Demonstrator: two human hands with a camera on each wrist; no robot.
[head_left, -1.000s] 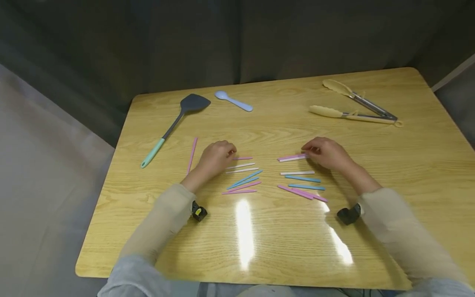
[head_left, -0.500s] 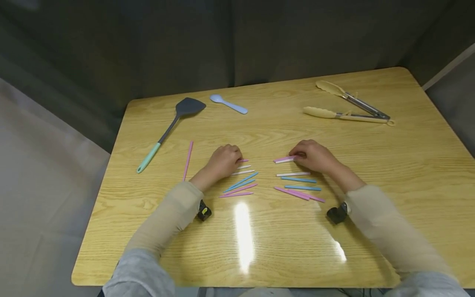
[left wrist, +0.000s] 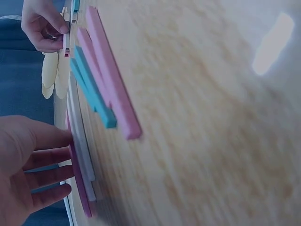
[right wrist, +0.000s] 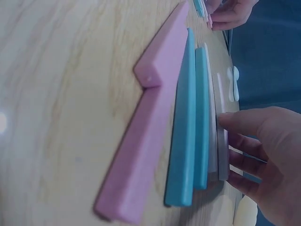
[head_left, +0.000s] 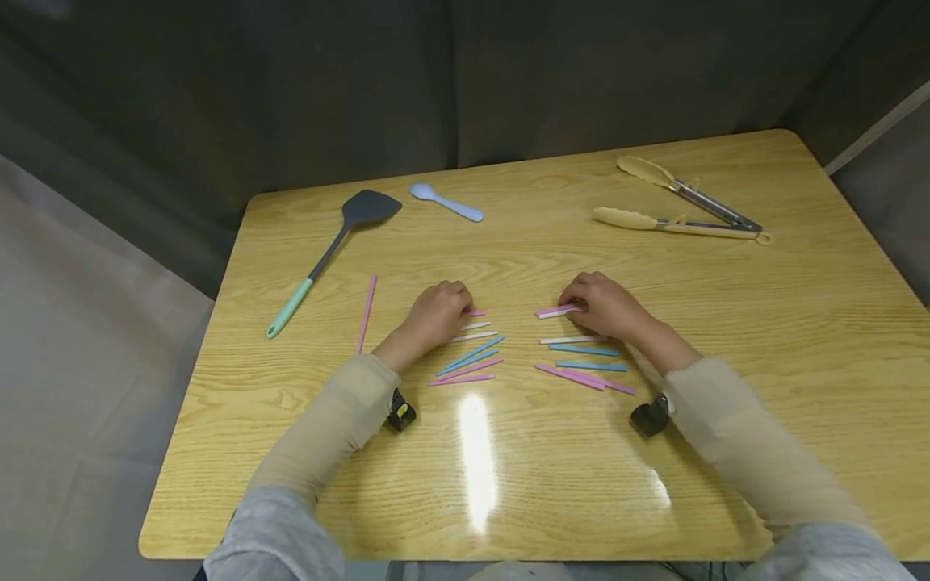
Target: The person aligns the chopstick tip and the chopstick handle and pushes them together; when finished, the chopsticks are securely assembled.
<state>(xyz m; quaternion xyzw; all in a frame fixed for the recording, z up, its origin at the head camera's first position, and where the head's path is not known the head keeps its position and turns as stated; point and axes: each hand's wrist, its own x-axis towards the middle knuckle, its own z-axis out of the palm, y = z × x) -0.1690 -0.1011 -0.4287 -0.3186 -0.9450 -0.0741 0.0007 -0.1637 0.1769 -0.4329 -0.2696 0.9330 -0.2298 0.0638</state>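
Note:
In the head view, my left hand (head_left: 437, 313) is at the far end of the left group of slim coloured sticks. Its thumb and fingers pinch a pink stick (left wrist: 81, 181), seen in the left wrist view, beside two white sticks (left wrist: 83, 141). My right hand (head_left: 606, 307) is over the far end of the right group. There the thumb lies on a white stick (right wrist: 222, 155), with the fingers behind it; a pink stick (head_left: 550, 310) lies along this white one. Nearer me, each group also has blue sticks (head_left: 475, 352) and pink sticks (head_left: 570, 377).
A lone pink stick (head_left: 367, 311) lies left of my left hand. Farther back on the wooden table (head_left: 552, 476) are a dark spatula (head_left: 370, 208) with a mint handle, a light-blue spoon (head_left: 450, 203) and spread yellow tongs (head_left: 683, 226). Dark curtain (head_left: 363, 89) hangs behind.
Both hands have moved inward over their groups. My left hand now covers more of the pink and white sticks' ends; my right hand has slid left along its far pair.

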